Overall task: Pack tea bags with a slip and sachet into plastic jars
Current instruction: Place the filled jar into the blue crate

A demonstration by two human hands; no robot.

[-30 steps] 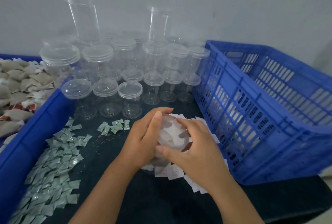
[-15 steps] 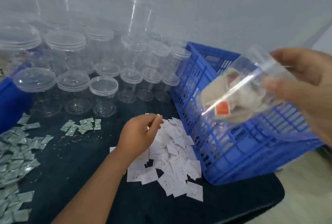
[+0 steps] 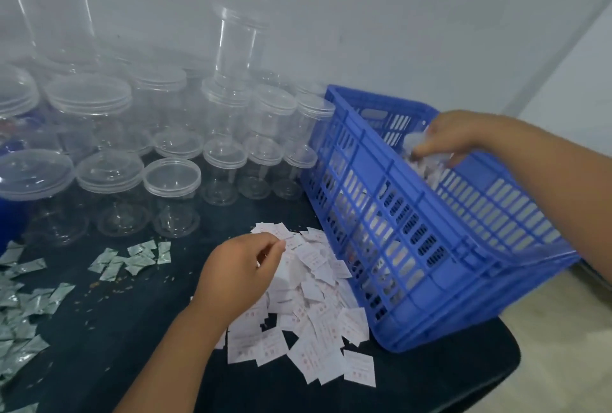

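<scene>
My right hand reaches into the blue crate at the right and grips a filled clear jar, partly hidden by the crate wall. My left hand hovers over the pile of white paper slips on the dark table, its fingertips pinching at a slip near the pile's top. Silver sachets lie scattered to the left. Empty lidded plastic jars stand in rows behind.
Taller stacked jars rise at the back against the white wall. More sachets cover the left edge of the table. The crate overhangs the table's right edge, with pale floor beyond.
My right hand has carried the filled jar from mid-air down into the blue crate. My left hand stayed over the slips, fingers closing on one.
</scene>
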